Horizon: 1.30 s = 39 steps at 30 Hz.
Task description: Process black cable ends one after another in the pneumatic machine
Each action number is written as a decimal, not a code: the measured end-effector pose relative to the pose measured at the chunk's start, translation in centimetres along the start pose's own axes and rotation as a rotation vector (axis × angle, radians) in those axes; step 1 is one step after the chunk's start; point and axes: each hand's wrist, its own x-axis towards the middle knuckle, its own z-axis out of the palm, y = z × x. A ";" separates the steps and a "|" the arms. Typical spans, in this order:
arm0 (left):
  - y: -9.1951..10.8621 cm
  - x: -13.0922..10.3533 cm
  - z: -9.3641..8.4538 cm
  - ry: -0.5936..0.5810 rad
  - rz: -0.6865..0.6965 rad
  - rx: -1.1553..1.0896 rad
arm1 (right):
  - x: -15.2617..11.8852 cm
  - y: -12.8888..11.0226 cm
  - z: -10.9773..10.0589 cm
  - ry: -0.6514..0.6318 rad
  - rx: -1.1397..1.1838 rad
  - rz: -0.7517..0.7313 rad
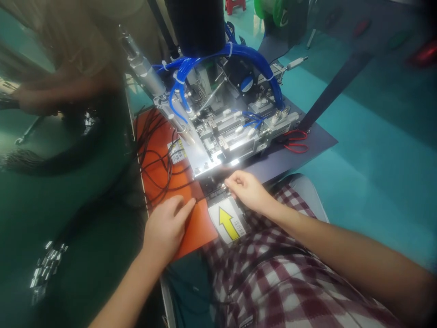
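My left hand point(165, 225) is closed over the orange board, thumb and forefinger pinching a thin black cable point(205, 196). The cable runs right toward a small bright metal end point(223, 186), at the front of the machine's track. There my right hand point(248, 190) is closed, thumb and forefinger pressed together at that metal end. Just below lies a white plate with a yellow arrow point(228, 223). The machine point(235, 132), with metal slides and blue air hoses point(252, 50), stands directly beyond both hands.
Black cables lie looped over the orange board point(186, 237). A bundle with silver metal ends point(48, 269) is at lower left. Red-handled scissors point(296, 141) rest on the grey machine base point(317, 141). At upper left, another person's hands point(44, 93) are blurred.
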 end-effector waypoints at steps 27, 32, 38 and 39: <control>0.7 -0.5 1.6 0.085 -0.098 -0.360 | 0.1 0.5 -0.4 -0.022 0.154 0.036; 0.4 -0.7 1.5 0.075 -0.106 -0.388 | -0.2 0.9 -0.6 0.006 0.120 -0.013; 0.4 -0.7 1.5 0.068 -0.132 -0.427 | -0.2 0.5 -0.2 0.033 0.107 0.026; 0.4 -0.7 1.5 0.069 -0.134 -0.427 | -0.2 0.4 -0.1 0.032 0.103 0.033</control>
